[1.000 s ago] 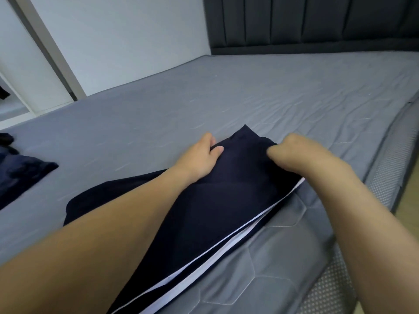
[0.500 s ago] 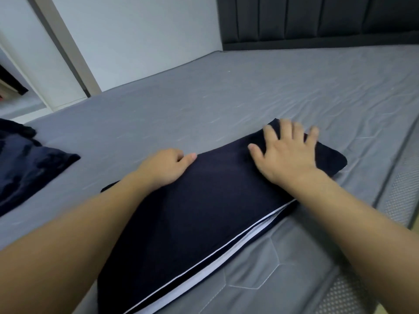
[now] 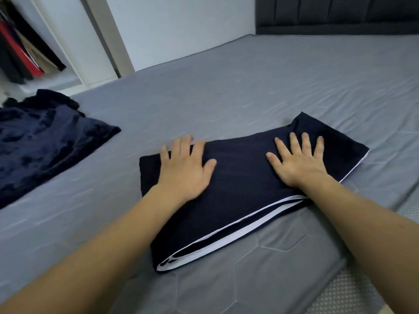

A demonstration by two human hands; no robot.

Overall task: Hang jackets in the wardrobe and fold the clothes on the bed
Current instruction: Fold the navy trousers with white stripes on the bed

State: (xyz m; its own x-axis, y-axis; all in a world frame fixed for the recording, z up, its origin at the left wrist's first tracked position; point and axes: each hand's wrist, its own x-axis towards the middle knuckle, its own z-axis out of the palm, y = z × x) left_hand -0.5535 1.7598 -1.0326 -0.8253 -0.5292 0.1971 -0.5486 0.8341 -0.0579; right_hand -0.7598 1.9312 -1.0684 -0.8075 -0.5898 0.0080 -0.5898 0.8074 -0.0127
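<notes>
Navy cloth lay flat under both my palms. My left hand (image 3: 184, 169) pressed the near-left part of the folded navy garment (image 3: 244, 184), fingers (image 3: 199, 147) straight and spread, the tips reaching its far edge; my right hand (image 3: 297, 162) pressed the right part, fingers likewise stretched and fanned, gripping nothing. Neither hand was curled round the fabric.

That garment was folded into a long band lying slantwise near the bed's front edge, with white piping (image 3: 226, 236) running along its near side and round its right end. It rested on the grey sheet (image 3: 249, 87), which was faintly creased and stitched with hexagon quilting close to me. A paler mesh border of the mattress (image 3: 353, 288) showed at the lower right.

Well to the left, apart from the folded piece, a rumpled dark blue garment (image 3: 40, 146) lay spread on the same sheet. Beyond the bed stood a white wall (image 3: 181, 28) and a dark padded headboard (image 3: 335, 14) at the far right. At the far left, an open white wardrobe (image 3: 68, 41) held hanging clothes (image 3: 20, 48) in black, red and tan.
</notes>
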